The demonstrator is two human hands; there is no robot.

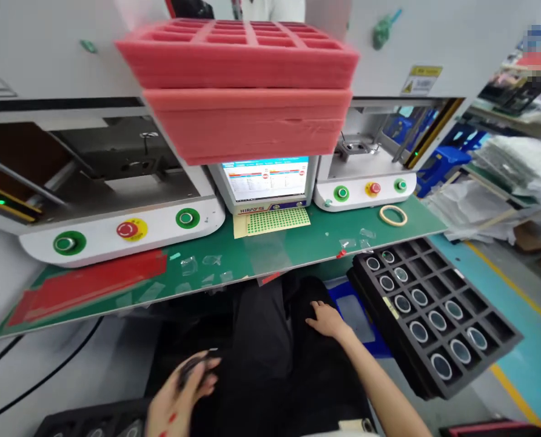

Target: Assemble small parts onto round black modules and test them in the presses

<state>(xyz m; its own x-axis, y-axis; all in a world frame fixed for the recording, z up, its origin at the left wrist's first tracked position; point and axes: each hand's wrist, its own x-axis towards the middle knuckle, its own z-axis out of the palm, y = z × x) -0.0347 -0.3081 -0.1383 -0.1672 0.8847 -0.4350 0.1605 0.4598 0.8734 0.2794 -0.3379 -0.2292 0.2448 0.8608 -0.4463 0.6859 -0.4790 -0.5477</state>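
My left hand point(182, 391) is low at the left of my lap, fingers curled around a small dark part point(191, 368) with a pale edge. The fingers cover most of that part, so its exact kind cannot be made out. Just below and left of this hand is a black foam tray point(65, 419) with ringed round pieces, cut off by the frame. My right hand point(327, 318) lies on my dark-trousered thigh, fingers apart and holding nothing. Beside it on the right, another black foam tray point(404, 340) carries several round parts with light rims in its pockets.
A green bench point(288, 249) bears red sheets point(93, 282), clear film scraps, a green-dot sticker sheet point(279, 223) and a tape roll point(393, 215). Two button-panelled machines flank a monitor point(265, 179). Pink foam trays point(247, 121) overhang it. A blue stool point(355, 309) stands beside my right leg.
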